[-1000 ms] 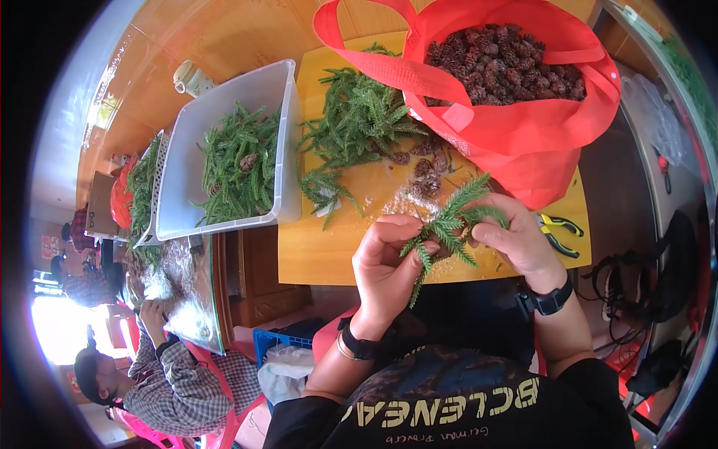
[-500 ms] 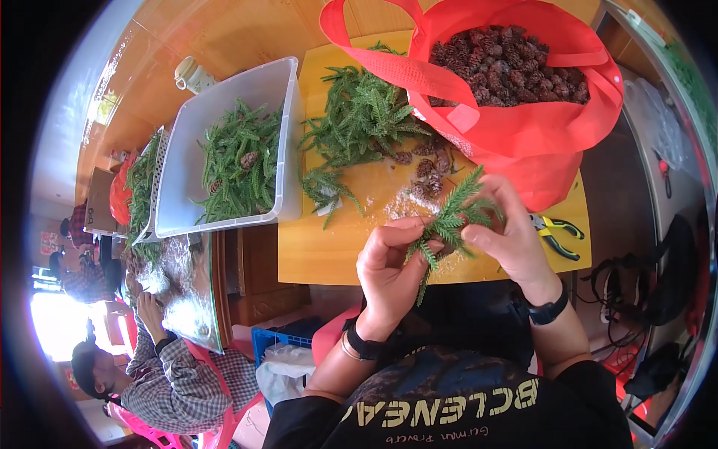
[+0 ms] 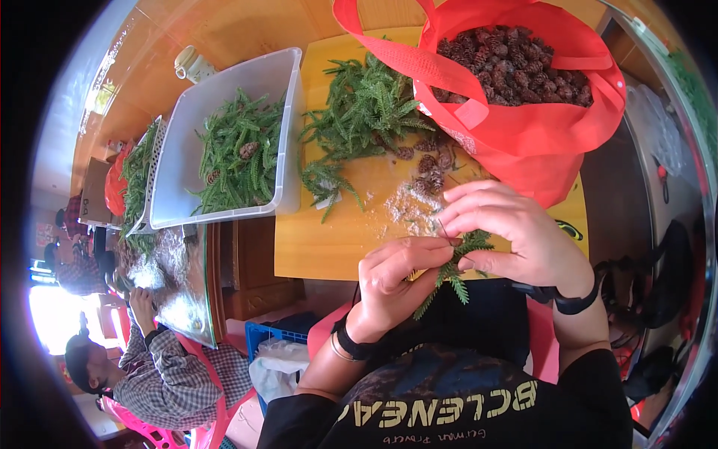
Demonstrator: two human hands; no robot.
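Head view: feathery green sprig between fingers

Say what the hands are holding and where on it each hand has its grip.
Both hands hold one green conifer sprig. The left hand pinches it near the top of its stem; the right hand has its grip on the upper end beside it. The needled tips hang free below.

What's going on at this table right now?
A person holds a small green conifer sprig between the left hand and right hand, just above the near edge of a yellow board. More sprigs lie on it. A red bag holds cones, and a white bin holds greenery.
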